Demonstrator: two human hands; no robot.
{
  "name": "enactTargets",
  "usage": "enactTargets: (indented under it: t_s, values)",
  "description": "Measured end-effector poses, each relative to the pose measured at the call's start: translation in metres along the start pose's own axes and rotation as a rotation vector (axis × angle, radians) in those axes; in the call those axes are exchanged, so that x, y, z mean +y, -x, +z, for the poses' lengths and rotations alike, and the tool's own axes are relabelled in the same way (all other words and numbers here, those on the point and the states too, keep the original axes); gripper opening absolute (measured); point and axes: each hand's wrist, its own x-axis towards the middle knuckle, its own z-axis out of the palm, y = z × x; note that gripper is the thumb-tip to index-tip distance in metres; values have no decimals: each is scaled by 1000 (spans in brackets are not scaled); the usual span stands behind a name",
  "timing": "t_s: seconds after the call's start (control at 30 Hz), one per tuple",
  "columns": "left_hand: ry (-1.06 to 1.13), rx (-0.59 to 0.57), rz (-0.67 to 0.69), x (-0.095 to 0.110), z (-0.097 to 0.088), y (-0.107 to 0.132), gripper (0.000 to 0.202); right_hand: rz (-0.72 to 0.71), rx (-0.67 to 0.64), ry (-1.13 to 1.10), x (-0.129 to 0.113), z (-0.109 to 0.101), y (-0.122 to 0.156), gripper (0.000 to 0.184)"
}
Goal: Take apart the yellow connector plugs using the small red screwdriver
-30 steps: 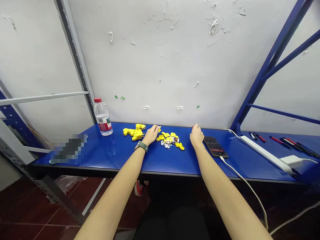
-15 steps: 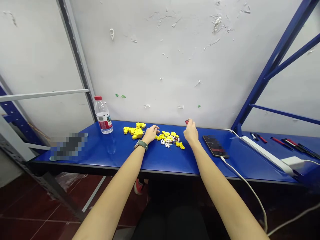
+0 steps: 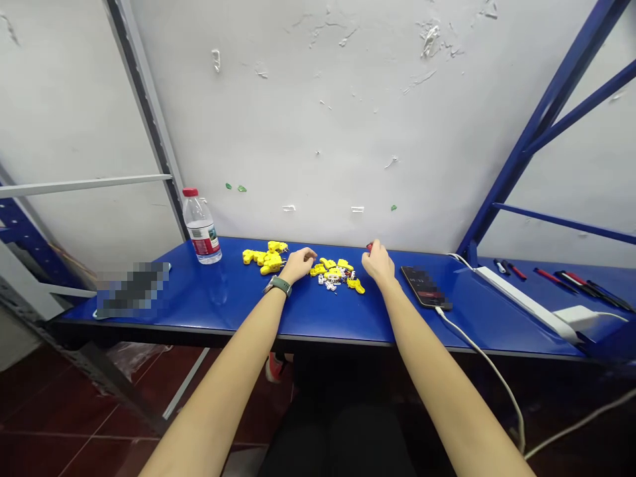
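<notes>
My left hand [image 3: 298,264], with a watch on its wrist, rests on the blue table between two groups of yellow plastic parts. Its fingers are slightly bent and apart, with nothing visible in them. To its left lies a cluster of yellow plastic pieces [image 3: 271,260], some with thin metal tips. On its right are loose yellow shells [image 3: 328,264] and small white parts [image 3: 328,283]. My right hand [image 3: 379,264] is closed around a red object [image 3: 370,246]; only its end shows past the fingers. This hand is right of the loose parts, near the wall.
A water bottle [image 3: 201,228] with a red cap stands at the back left. A pixelated dark item [image 3: 134,290] lies at the left end. On the right are a phone [image 3: 425,287] with a white cable, a white power strip [image 3: 527,303] and several pens [image 3: 556,279].
The whole view has shifted slightly. My right hand has tilted a little, and less of the red object shows. The left hand stays in nearly the same place.
</notes>
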Motion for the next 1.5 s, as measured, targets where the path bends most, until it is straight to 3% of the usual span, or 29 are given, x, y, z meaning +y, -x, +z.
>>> enactTargets:
  t_s: [0.3, 0.6, 0.73, 0.9, 1.1, 1.2, 1.33, 1.5]
  values:
    - [-13, 5, 13, -11, 2, -6, 36, 54, -127, 96, 4, 7, -7, 33]
    - [-143, 25, 78, -6, 1, -7, 33, -54, -202, 117, 9, 8, -7, 30]
    - [-162, 5, 111, -3, -1, -5, 31, -56, -178, 96, 13, 11, -8, 33]
    - [-148, -101, 60, -3, -2, -3, 44, -71, -145, 85, 18, 15, -8, 58]
    - [-272, -167, 71, 0, 7, -3, 46, -13, -117, 142, 25, 15, -9, 54]
    - [-281, -147, 84, 2, 8, -3, 45, 14, -91, 167, 28, 14, -11, 45]
    - [-279, -24, 52, 3, 0, -2, 53, 52, -25, 208, 28, 16, -10, 36]
    - [-322, 1, -7, 0, -6, -3, 53, -116, 34, 213, 24, 23, -10, 38]
